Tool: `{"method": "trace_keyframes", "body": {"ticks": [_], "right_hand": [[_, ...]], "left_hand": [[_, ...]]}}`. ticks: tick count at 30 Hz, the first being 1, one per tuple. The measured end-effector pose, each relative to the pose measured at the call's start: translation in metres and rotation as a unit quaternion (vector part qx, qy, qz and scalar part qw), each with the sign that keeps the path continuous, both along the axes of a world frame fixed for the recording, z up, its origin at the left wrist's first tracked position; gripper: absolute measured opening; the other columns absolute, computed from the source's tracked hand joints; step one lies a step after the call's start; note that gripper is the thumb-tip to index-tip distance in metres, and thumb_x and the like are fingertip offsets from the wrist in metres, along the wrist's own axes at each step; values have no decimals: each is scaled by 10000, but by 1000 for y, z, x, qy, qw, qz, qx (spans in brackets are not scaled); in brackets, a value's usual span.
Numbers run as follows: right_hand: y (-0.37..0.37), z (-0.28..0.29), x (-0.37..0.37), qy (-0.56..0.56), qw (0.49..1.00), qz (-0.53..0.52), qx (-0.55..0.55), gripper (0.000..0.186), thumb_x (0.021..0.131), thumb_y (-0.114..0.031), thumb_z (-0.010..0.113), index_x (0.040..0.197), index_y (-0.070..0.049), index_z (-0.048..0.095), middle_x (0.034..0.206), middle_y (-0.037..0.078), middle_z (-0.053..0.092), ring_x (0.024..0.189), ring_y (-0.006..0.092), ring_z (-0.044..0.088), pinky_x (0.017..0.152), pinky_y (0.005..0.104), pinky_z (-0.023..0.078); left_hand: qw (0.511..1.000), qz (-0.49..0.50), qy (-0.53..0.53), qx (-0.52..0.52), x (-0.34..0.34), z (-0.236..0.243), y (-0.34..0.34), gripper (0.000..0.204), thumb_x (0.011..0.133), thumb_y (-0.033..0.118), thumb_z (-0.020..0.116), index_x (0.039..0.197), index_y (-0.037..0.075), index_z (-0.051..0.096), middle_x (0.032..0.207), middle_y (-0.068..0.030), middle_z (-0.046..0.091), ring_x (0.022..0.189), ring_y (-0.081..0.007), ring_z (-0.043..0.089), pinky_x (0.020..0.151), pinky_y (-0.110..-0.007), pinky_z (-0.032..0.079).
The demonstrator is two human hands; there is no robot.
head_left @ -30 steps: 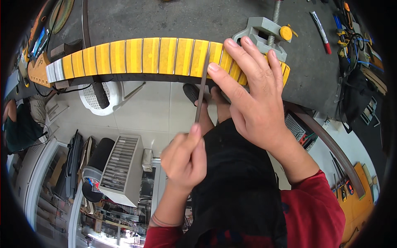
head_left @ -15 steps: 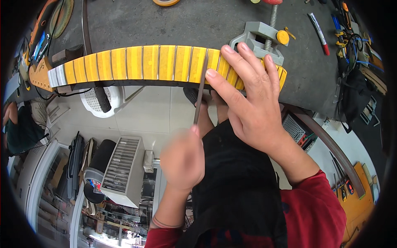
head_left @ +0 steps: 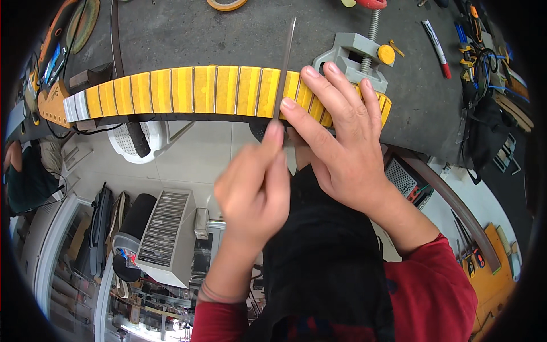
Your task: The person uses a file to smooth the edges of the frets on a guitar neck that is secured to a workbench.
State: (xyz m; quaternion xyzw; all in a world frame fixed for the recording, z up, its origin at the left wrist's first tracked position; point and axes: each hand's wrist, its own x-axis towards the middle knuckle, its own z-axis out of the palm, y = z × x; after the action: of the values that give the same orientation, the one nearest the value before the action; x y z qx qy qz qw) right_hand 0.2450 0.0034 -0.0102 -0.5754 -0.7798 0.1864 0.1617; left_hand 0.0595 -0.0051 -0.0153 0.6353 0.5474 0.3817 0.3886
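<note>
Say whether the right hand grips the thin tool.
No, the left hand grips the thin tool; the right hand rests on the yellow neck.

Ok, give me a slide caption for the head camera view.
Left hand holds a thin metal tool across a yellow-taped guitar neck, right hand resting on the neck.

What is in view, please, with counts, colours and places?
Guitar neck: one, yellow fingerboard, along bench's near edge
File: one, dark grey, across neck
Screw clamp: one, grey, neck's right end
Marker: one, white and red, bench right
Tape roll: one, orange, picture's top edge
Workbench: one, dark grey, upper picture
Stool: one, white, below bench, left
Slatted box: one, white, lower left
Hand tools: several, mixed colours, far right
Co-worker: one, dark clothing, far left
Left hand: one, red-sleeved, gripping file
Right hand: one, red-sleeved, fingers spread on neck
</note>
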Motion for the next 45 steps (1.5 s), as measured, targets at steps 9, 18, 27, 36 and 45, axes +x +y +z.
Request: {"method": "trace_keyframes", "body": {"ticks": [9,18,27,36,45], "right_hand": [[-1,-2,2,-10,1000,5,7,677,871,-10,716,1508,-230,651,1656,152,517,1560,399,464,1284,624,226],[0,1,3,-6,1000,3,-1,663,884,-5,698,1508,-224,650,1653,153,521,1564,400,458,1293,611,213],[2,5,1,-3,1000,8,-15,651,902,-14,699,1517,-221,642,1660,160,512,1568,398,453,1291,609,215],[0,3,0,-5,1000,6,-15,675,891,0,703,1522,-228,638,1673,162,496,1570,407,448,1290,626,211],[0,1,5,-8,1000,11,-6,730,840,14,700,1524,-233,639,1672,167,492,1575,419,439,1286,644,210]], "left_hand": [[998,2,18,-58,-20,21,-51,331,991,-128,659,1309,-75,734,886,-95,730,712,-96,615,648,-258,502],[999,-4,42,-33,-18,12,-51,330,985,-129,660,1298,-64,741,875,-101,723,680,-101,600,621,-252,478],[999,14,22,-21,6,9,6,450,888,-153,726,1321,-31,739,699,-117,586,549,-240,570,518,-350,458],[997,3,75,-10,3,13,-2,461,867,-146,744,1306,-5,750,718,-112,590,545,-240,559,513,-352,456],[996,-6,84,30,-24,0,-72,385,931,-184,665,1288,-62,739,746,-92,608,583,-144,528,532,-278,405]]}}
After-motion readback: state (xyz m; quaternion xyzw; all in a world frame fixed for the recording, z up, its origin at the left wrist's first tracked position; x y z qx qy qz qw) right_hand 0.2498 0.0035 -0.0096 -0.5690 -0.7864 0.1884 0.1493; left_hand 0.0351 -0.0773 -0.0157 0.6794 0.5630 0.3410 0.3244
